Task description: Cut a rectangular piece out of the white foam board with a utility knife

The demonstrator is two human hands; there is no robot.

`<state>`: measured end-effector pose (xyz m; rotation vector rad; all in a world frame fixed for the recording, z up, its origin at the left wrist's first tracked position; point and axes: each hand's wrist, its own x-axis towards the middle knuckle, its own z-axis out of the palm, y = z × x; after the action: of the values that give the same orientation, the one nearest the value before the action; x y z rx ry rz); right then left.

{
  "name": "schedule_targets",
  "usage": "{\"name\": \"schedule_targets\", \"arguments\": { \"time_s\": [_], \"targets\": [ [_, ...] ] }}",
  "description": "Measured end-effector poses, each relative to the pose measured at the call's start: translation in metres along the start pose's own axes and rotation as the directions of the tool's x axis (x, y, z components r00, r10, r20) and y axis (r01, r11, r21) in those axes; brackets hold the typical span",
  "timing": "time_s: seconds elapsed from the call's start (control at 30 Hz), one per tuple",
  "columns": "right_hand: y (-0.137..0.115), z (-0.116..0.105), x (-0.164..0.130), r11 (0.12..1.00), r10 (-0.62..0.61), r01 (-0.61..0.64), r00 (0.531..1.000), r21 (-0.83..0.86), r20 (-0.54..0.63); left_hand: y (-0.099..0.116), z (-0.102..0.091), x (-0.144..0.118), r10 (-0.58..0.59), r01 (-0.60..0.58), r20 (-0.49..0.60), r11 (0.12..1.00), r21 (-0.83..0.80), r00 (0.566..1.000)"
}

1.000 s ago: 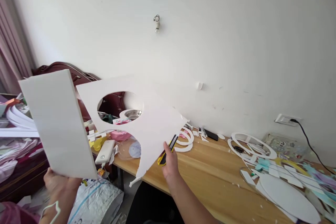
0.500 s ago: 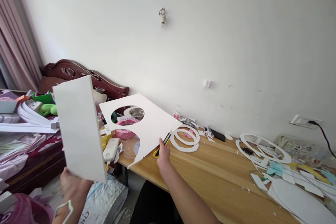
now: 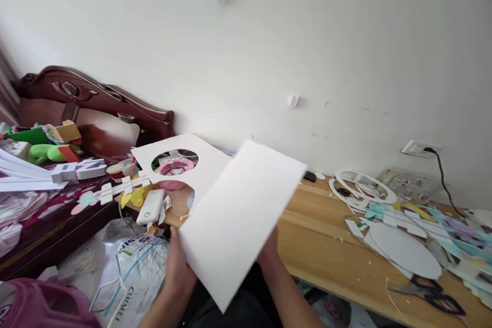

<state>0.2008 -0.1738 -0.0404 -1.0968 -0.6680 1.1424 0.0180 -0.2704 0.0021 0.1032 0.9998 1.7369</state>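
I grip the plain white rectangular foam board (image 3: 240, 218), centre frame, left hand (image 3: 177, 266) and right hand (image 3: 269, 249) clasping opposite edges; I'd lower it level onto the wooden table (image 3: 319, 246).

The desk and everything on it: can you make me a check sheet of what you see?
Surface: wooden table, littered with white scraps.
Job's things: plain white foam board held tilted in both hands; a board with a round hole lies behind it.
Clutter: white rings, oval cutout, scissors, power bank.
Grippers: left hand and right hand grip the board's lower edges.
Cables: black cord from the wall socket.
Surroundings: white wall, dark wooden headboard.
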Motion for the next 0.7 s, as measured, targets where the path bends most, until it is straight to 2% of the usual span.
{"name": "schedule_targets", "arguments": {
  "time_s": [0.07,0.13,0.2,0.27,0.33,0.4,0.47,0.53,0.6,0.7],
  "targets": [
    [-0.015,-0.063,-0.015,0.999,0.033,-0.031,0.996,0.019,-0.086,-0.047,0.006,-0.004,-0.086,0.085,0.003,0.994,0.068,0.996],
    [-0.03,-0.115,-0.025,0.999,0.037,-0.033,0.983,0.026,-0.178,-0.088,0.011,-0.003,-0.106,0.11,-0.032,0.976,0.189,0.994],
    [-0.043,-0.153,-0.029,1.0,0.022,-0.02,0.971,0.01,-0.238,-0.117,0.019,0.0,-0.089,0.09,-0.015,0.961,0.262,0.996],
    [-0.052,-0.176,-0.028,0.999,-0.021,0.008,0.958,-0.046,-0.284,-0.132,0.028,0.004,-0.06,0.039,0.056,0.946,0.321,0.997],
    [-0.056,-0.19,-0.024,0.993,-0.068,0.033,0.944,-0.112,-0.322,-0.136,0.038,0.012,-0.04,-0.028,0.159,0.915,0.403,0.986],
    [-0.057,-0.196,-0.02,0.987,-0.087,0.035,0.935,-0.157,-0.345,-0.131,0.048,0.026,-0.042,-0.105,0.27,0.855,0.508,0.962],
    [-0.055,-0.199,-0.018,0.979,-0.091,0.019,0.932,-0.205,-0.35,-0.119,0.058,0.049,-0.06,-0.195,0.361,0.754,0.627,0.93],
    [-0.054,-0.199,-0.017,0.959,-0.116,0.018,0.936,-0.284,-0.332,-0.105,0.07,0.078,-0.062,-0.302,0.424,0.61,0.733,0.904],
    [-0.051,-0.195,-0.014,0.923,-0.147,0.046,0.96,-0.381,-0.24,-0.092,0.085,0.11,-0.006,-0.43,0.48,0.436,0.791,0.877],
    [-0.047,-0.185,-0.006,0.82,-0.206,0.189,0.978,-0.54,0.029,-0.085,0.11,0.151,0.058,-0.597,0.596,0.15,0.788,0.801]
  ]
}}
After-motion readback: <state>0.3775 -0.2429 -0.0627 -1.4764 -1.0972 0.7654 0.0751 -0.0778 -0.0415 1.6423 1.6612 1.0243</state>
